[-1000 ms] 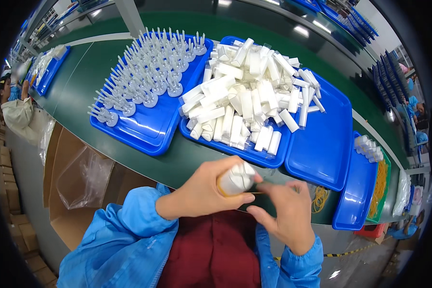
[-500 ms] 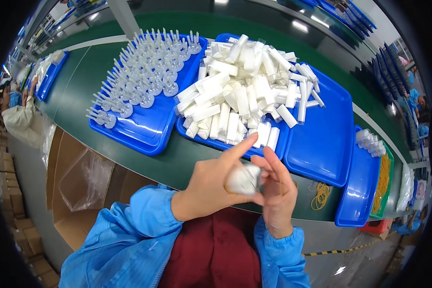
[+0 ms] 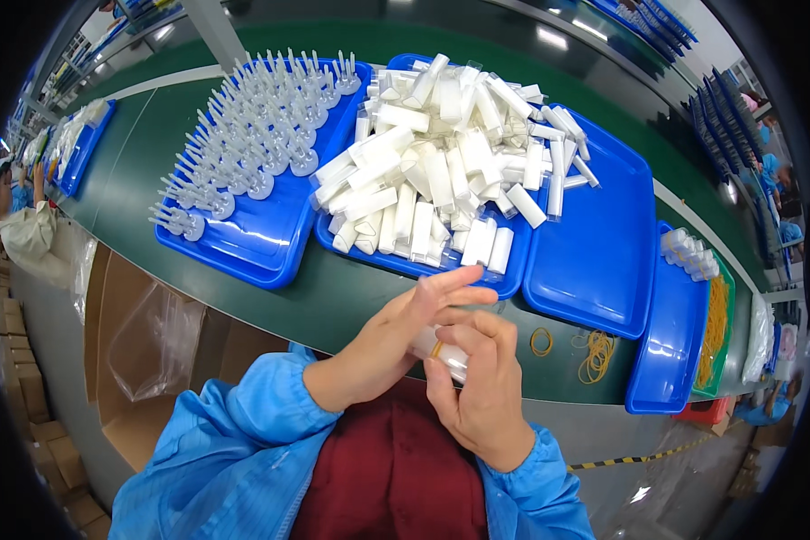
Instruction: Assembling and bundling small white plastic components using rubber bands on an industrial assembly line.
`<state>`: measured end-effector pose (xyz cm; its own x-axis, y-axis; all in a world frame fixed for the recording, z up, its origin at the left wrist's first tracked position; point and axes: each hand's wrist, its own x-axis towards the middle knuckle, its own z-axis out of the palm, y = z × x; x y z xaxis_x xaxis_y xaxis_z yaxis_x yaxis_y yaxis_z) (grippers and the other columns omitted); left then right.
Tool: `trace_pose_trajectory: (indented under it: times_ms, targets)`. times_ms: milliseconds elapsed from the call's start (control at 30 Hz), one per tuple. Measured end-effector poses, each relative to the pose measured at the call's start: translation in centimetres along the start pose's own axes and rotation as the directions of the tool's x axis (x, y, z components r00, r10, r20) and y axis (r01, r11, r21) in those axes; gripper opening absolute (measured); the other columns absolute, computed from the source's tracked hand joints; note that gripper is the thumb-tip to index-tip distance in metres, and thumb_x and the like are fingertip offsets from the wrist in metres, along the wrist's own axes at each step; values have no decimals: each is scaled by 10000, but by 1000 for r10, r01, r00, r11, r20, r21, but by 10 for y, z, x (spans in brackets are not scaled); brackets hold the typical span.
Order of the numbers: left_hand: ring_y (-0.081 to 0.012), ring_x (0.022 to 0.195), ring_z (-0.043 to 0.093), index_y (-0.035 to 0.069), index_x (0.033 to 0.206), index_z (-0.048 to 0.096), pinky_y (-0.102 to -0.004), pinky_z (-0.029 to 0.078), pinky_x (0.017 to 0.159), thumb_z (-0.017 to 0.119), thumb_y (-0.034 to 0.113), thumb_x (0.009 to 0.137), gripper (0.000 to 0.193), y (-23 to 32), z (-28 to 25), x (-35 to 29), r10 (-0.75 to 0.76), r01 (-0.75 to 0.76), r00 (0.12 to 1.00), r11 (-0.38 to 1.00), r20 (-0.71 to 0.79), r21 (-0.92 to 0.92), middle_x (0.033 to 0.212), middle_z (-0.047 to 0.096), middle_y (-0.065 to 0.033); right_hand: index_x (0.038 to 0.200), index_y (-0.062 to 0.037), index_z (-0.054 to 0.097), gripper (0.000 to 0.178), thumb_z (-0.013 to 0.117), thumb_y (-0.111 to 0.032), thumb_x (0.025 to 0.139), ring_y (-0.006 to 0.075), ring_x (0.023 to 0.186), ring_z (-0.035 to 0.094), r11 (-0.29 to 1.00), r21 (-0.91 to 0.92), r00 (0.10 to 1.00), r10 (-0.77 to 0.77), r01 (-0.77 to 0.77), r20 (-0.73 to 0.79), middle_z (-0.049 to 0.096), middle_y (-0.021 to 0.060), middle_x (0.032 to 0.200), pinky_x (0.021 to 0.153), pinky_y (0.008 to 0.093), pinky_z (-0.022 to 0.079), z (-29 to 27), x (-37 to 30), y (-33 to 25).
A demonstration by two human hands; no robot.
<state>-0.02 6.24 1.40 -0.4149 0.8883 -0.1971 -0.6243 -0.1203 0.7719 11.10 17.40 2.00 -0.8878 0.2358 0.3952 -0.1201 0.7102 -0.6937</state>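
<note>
A small bundle of white tubes in clear wrapping is between my hands, low in front of the trays. A yellow rubber band circles it near the middle. My right hand is closed on the bundle, its thumb below and its bent fingers above. The fingers of my left hand are stretched out toward the right, and the bundle's left end lies against its palm. My left thumb is hidden. Just beyond my hands, a blue tray bears a heap of white wrapped tubes.
A blue tray at left carries clear plastic pieces with upright prongs. Right stand another blue tray, one with banded bundles, and a green tray of yellow bands. Loose rubber bands lie on the table. A cardboard box stands below left.
My right fingers, earlier raised beside the bundle, have closed on it. My left hand has straightened its fingers. The band now shows around the bundle, and the view has shifted slightly.
</note>
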Motion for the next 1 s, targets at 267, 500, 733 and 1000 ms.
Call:
trace_pose_trajectory:
  times_ms: [267, 500, 733, 1000]
  targets:
    - [-252, 1297, 528, 1, 1509, 392, -379, 408, 1108, 537, 436, 1037, 659, -3, -24, -30, 337, -296, 941, 863, -30, 410, 1449, 512, -161, 1258, -4, 528, 487, 715, -46, 811, 376, 1038, 568, 986, 66, 977, 140, -153, 160, 576, 200, 1134, 917, 447, 483, -15, -7, -8]
    - [-292, 823, 630, 59, 949, 700, -391, 476, 771, 721, 43, 843, 109, 84, -92, -64, 829, 285, 558, -241, 44, 928, 868, 650, -122, 1186, -3, 649, 499, 846, -64, 732, 326, 925, 604, 983, -166, 974, 107, -74, 201, 646, 157, 1054, 792, 398, 505, -44, -25, -6]
    - [-383, 1001, 619, 83, 1191, 632, -452, 496, 840, 718, 120, 859, 345, 95, -191, -103, 726, 619, 679, -486, -109, 618, 1139, 612, -144, 1393, 15, 566, 531, 711, -49, 887, 204, 1005, 613, 903, -318, 928, 185, -290, -323, 636, 99, 1118, 917, 323, 477, -150, -16, 56]
    - [-294, 920, 638, 48, 1207, 563, -369, 516, 796, 631, -63, 861, 369, 100, -182, -82, 714, 498, 665, -203, -220, 843, 1095, 613, -130, 1212, 25, 591, 401, 764, -182, 915, 194, 869, 666, 646, -373, 637, 232, -666, -735, 684, 132, 1050, 754, 317, 531, -321, -79, 236]
